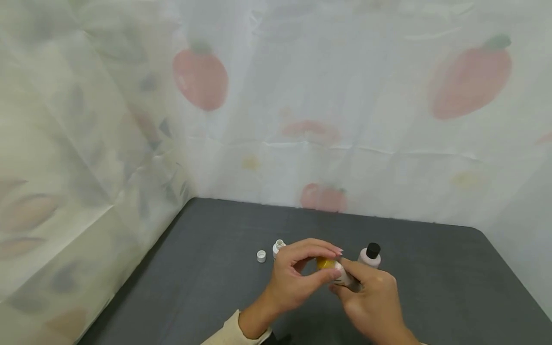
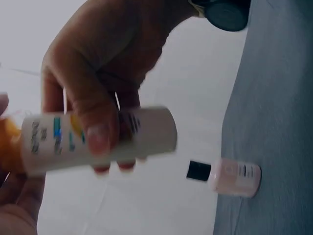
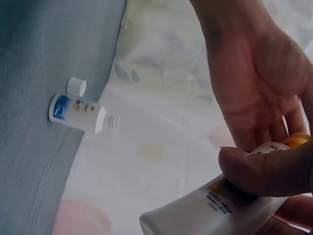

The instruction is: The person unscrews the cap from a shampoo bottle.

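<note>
Right hand (image 1: 374, 299) grips the white bottle (image 2: 152, 132) round its body, left hand (image 1: 293, 278) pinching its yellow cap (image 1: 325, 263).

The head view looks forward and down over the table (image 1: 207, 273), farthest off, with the curtain (image 1: 366, 96) across its upper half. Both wrist views look from close by at the held bottle (image 2: 139, 137), which all three share, and are turned sideways: the table stands at the right of the left wrist frame, at the left of the right wrist frame. Head and left wrist share the pink bottle (image 2: 237, 177), lower right in each; head and right wrist share the white bottle (image 3: 80, 115), at left in the latter.
</note>
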{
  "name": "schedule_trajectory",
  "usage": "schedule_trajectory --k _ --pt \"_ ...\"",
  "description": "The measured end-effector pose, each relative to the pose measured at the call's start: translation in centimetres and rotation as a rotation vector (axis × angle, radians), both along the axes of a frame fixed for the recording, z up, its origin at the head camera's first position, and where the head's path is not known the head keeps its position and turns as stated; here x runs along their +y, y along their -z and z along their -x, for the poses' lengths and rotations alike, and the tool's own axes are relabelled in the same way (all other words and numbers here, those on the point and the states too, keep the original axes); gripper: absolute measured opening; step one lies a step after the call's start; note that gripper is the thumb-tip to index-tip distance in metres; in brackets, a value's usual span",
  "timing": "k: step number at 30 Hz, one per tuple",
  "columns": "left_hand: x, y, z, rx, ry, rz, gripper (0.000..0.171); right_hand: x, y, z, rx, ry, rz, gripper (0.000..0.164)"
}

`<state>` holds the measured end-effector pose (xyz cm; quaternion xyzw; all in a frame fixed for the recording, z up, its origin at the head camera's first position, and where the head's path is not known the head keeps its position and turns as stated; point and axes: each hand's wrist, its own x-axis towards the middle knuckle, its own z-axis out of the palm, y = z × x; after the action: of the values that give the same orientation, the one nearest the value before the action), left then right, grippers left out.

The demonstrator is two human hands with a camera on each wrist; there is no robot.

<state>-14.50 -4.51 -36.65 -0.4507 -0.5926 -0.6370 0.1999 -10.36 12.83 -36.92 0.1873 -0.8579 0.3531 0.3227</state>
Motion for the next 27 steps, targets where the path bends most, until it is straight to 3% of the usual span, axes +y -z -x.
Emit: schedule_trajectory --k 4,8,15,22,27 --pt "-0.6 0.3 -0.3 -0.018 -0.052 0.044 0.036 0.4 -0.4 0.1 -0.038 0.030 -0.002 0.052" --pt "-0.2 0.1 -0.3 -0.025 -0.106 0.043 0.034 0.5 -0.4 0.1 -0.043 0.048 -0.009 0.054" --pt "0.7 -0.5 -0.2 -0.001 -0.059 0.033 0.023 0.4 -0.3 0.0 -0.003 0.035 -0.010 0.055" --pt "0.0 -0.1 -0.6 -0.098 -0.036 0.061 0.032 0.6 -0.8 -0.3 -0.150 0.050 0.023 0.049" --pt "0.2 -0.1 -0.4 -0.067 -0.066 0.040 0.027 0.3 -0.3 -0.5 -0.141 0.027 0.015 0.050"
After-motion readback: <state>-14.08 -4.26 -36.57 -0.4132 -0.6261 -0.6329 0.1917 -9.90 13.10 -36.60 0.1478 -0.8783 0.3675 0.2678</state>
